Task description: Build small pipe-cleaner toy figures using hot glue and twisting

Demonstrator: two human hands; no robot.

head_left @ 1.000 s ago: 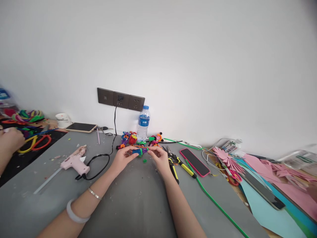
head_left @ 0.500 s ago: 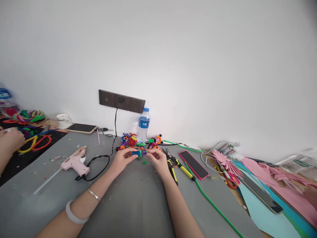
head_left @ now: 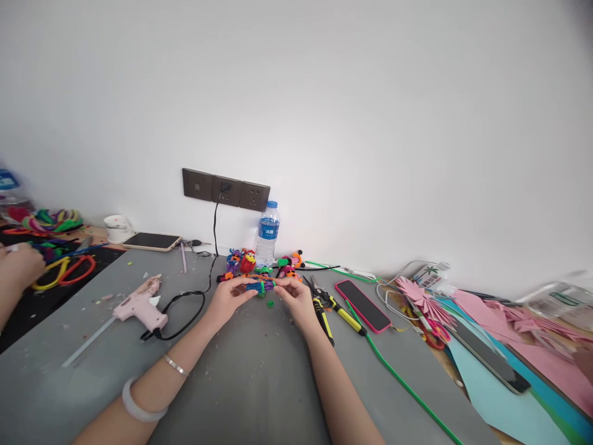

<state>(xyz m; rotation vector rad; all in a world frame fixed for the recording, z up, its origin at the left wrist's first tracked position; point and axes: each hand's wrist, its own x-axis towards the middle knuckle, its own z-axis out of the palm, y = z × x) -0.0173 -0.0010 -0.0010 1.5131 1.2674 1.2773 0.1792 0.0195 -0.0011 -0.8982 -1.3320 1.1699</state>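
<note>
Between my two hands is a small pipe-cleaner figure [head_left: 262,287] in blue, purple and green, with an orange strand along its top. The fingertips of my left hand [head_left: 231,300] pinch its left end. My right hand [head_left: 295,300] grips the right end between thumb and fingers. A small green piece [head_left: 270,303] lies on the grey table [head_left: 250,383] just below. Right behind my hands stand several colourful figures, among them a red one with a yellow beak [head_left: 248,261]. Close to my right hand lie black and yellow pliers [head_left: 340,312].
A pink glue gun [head_left: 141,306] with its black cord lies left, plugged into the wall socket [head_left: 225,191]. A water bottle [head_left: 268,235] stands by the wall. Right are a pink-cased phone [head_left: 364,306], a green pipe cleaner [head_left: 398,378] and coloured paper [head_left: 500,395]. Another person's hand [head_left: 21,269] is far left.
My hands and the figure between them stay almost in place. The view has shifted very slightly. The other person's hand at the left has moved a little.
</note>
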